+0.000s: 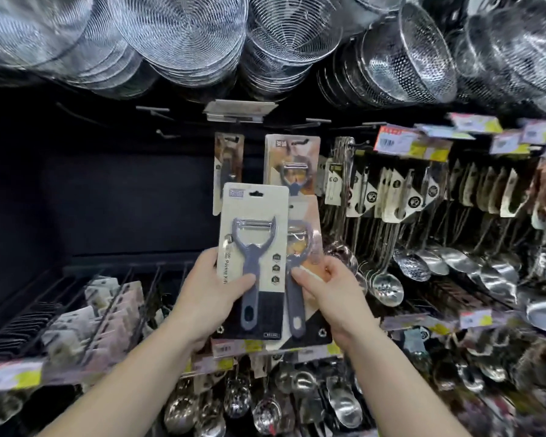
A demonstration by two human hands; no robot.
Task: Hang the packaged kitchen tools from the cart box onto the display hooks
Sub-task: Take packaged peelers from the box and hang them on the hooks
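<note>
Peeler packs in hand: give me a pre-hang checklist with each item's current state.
1. Left hand grips the front peeler pack: ok.
2. Right hand pinches the second peeler pack behind it: ok.
3. Front pack's hang slot unblocked: ok.
4. Second pack's slot visible: not ok, hidden behind the front pack.
5. Slot lined up with a hook: cannot tell.
6. Hung peeler pack marks the matching spot: ok.
</note>
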